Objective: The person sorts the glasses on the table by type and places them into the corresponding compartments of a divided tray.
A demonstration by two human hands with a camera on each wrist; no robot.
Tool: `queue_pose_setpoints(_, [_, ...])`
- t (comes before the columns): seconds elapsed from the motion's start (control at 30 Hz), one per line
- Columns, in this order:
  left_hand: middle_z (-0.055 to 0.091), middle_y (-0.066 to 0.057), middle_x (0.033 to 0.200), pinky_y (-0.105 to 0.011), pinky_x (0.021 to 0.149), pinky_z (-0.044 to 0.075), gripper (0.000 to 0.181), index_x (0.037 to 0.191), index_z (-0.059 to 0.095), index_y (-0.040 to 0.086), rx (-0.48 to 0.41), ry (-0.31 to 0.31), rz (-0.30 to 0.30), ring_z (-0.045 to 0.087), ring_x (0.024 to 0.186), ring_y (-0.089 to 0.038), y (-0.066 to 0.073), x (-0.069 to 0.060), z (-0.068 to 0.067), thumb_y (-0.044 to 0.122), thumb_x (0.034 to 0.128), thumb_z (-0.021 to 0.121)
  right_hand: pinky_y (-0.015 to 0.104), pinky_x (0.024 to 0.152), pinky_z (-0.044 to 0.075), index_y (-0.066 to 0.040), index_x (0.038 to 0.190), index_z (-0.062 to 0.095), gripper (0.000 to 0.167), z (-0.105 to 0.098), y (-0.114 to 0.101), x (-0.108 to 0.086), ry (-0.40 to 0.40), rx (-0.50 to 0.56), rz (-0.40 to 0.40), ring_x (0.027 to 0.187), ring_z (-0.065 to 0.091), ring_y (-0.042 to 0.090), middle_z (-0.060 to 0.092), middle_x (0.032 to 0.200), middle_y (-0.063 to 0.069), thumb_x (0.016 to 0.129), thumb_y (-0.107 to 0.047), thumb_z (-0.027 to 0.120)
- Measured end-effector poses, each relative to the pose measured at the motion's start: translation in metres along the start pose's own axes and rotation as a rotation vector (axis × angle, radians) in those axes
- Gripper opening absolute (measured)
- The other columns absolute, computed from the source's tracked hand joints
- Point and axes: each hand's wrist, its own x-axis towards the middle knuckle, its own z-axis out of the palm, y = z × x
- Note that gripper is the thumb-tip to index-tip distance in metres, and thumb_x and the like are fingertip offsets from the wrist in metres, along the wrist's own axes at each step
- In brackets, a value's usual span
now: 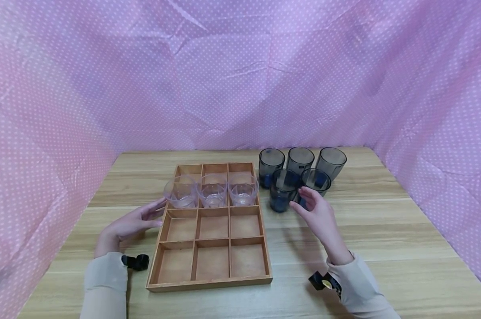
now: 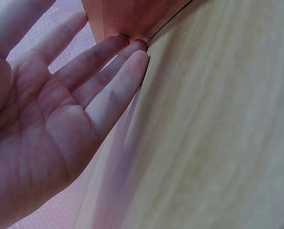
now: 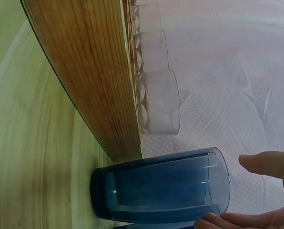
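Note:
My left hand (image 1: 134, 223) has its fingers extended, the tips touching the left side of a wooden compartment tray (image 1: 210, 280); the left wrist view shows the fingertips against the tray wall (image 2: 132, 19). Over at the right, my right hand (image 1: 318, 217) is beside the front pair of blue-grey drinking glasses, thumb and fingers spread. In the right wrist view the thumb (image 3: 266, 163) is apart from the rim of the nearest blue glass (image 3: 161, 186), while the fingers lie near its rim; whether they touch cannot be told. Three clear glasses (image 1: 213, 192) stand in a row across the tray.
Behind the front blue glasses, three more tinted glasses (image 1: 300, 158) stand close together at the tray's far right. The wooden table (image 1: 368, 230) ends at a pink dotted cloth (image 1: 240, 88) at the back and sides. Thin dividers split the tray into several compartments.

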Motion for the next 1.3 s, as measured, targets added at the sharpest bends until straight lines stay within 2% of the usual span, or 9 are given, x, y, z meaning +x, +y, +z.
queue_pose_setpoints(0.33, [0.005, -0.027, 0.16, -0.006, 0.098, 0.035, 0.08, 0.155, 0.006, 0.001, 0.001, 0.002, 0.009, 0.011, 0.144, -0.04, 0.0, 0.0, 0.0, 0.015, 0.0962, 0.058, 0.045, 0.109, 0.041, 0.004, 0.137, 0.048, 0.053, 0.005, -0.006, -0.003, -0.033, 0.041, -0.018, 0.13, 0.051, 0.034, 0.054, 0.138, 0.023, 0.091, -0.014, 0.068])
queue_pose_setpoints(0.5, [0.004, -0.027, 0.16, -0.007, 0.098, 0.036, 0.08, 0.155, 0.006, 0.003, 0.008, 0.0, 0.016, 0.027, 0.14, -0.003, 0.001, 0.0, -0.001, 0.015, 0.0959, 0.059, 0.045, 0.111, 0.04, 0.004, 0.14, 0.044, 0.058, 0.007, -0.004, 0.0, -0.015, 0.017, -0.019, 0.134, 0.047, 0.035, 0.05, 0.142, 0.023, 0.091, -0.015, 0.067])
queue_pose_setpoints(0.57, [0.005, -0.027, 0.16, -0.007, 0.098, 0.037, 0.08, 0.155, 0.007, 0.003, 0.01, 0.002, 0.017, 0.028, 0.137, 0.002, 0.002, 0.0, -0.001, 0.015, 0.0957, 0.059, 0.044, 0.111, 0.039, 0.004, 0.141, 0.042, 0.06, 0.008, -0.002, 0.002, -0.004, 0.005, -0.021, 0.135, 0.045, 0.036, 0.048, 0.144, 0.023, 0.091, -0.016, 0.068])
queue_pose_setpoints(0.63, [0.005, -0.027, 0.16, -0.007, 0.098, 0.036, 0.08, 0.155, 0.007, 0.003, 0.011, 0.001, 0.014, 0.026, 0.141, -0.007, 0.002, 0.0, -0.001, 0.015, 0.0958, 0.059, 0.044, 0.111, 0.04, 0.004, 0.142, 0.041, 0.062, 0.01, -0.001, 0.005, 0.004, -0.009, -0.025, 0.135, 0.045, 0.036, 0.047, 0.145, 0.023, 0.09, -0.016, 0.068])
queue_pose_setpoints(0.77, [0.006, -0.028, 0.16, -0.006, 0.097, 0.036, 0.08, 0.155, 0.007, 0.002, 0.023, 0.007, 0.004, 0.012, 0.143, -0.042, 0.002, 0.0, -0.001, 0.016, 0.0957, 0.059, 0.043, 0.11, 0.041, 0.003, 0.143, 0.04, 0.067, 0.016, -0.001, 0.011, 0.017, -0.036, -0.033, 0.134, 0.046, 0.037, 0.045, 0.147, 0.023, 0.089, -0.02, 0.071])
queue_pose_setpoints(0.83, [0.006, -0.028, 0.16, -0.006, 0.097, 0.036, 0.08, 0.155, 0.007, 0.001, 0.025, 0.008, 0.0, 0.009, 0.142, -0.048, 0.002, 0.0, -0.001, 0.016, 0.0956, 0.059, 0.043, 0.109, 0.042, 0.003, 0.144, 0.039, 0.071, 0.019, -0.002, 0.013, 0.022, -0.053, -0.032, 0.133, 0.047, 0.037, 0.044, 0.148, 0.023, 0.088, -0.023, 0.072])
queue_pose_setpoints(1.03, [0.006, -0.028, 0.16, -0.006, 0.098, 0.035, 0.081, 0.155, 0.007, 0.002, 0.038, 0.014, -0.005, 0.01, 0.142, -0.046, 0.002, 0.001, 0.0, 0.017, 0.0954, 0.059, 0.044, 0.109, 0.042, 0.003, 0.145, 0.037, 0.078, 0.026, -0.003, 0.018, 0.045, -0.066, -0.035, 0.133, 0.047, 0.036, 0.044, 0.148, 0.024, 0.084, -0.026, 0.076])
queue_pose_setpoints(1.2, [0.005, -0.027, 0.16, -0.007, 0.098, 0.036, 0.081, 0.155, 0.006, 0.003, 0.035, 0.008, 0.001, 0.016, 0.144, -0.033, 0.001, 0.001, 0.0, 0.017, 0.0955, 0.059, 0.045, 0.108, 0.043, 0.004, 0.143, 0.039, 0.079, 0.031, -0.003, 0.021, 0.076, -0.085, -0.051, 0.132, 0.049, 0.036, 0.048, 0.144, 0.025, 0.081, -0.027, 0.078])
queue_pose_setpoints(1.3, [0.005, -0.028, 0.16, -0.007, 0.098, 0.036, 0.081, 0.155, 0.006, 0.002, 0.031, 0.002, 0.01, 0.016, 0.144, -0.035, 0.001, 0.0, 0.0, 0.016, 0.0959, 0.059, 0.046, 0.105, 0.045, 0.003, 0.141, 0.043, 0.08, 0.035, -0.004, 0.023, 0.098, -0.121, -0.063, 0.126, 0.054, 0.036, 0.052, 0.14, 0.024, 0.079, -0.031, 0.08])
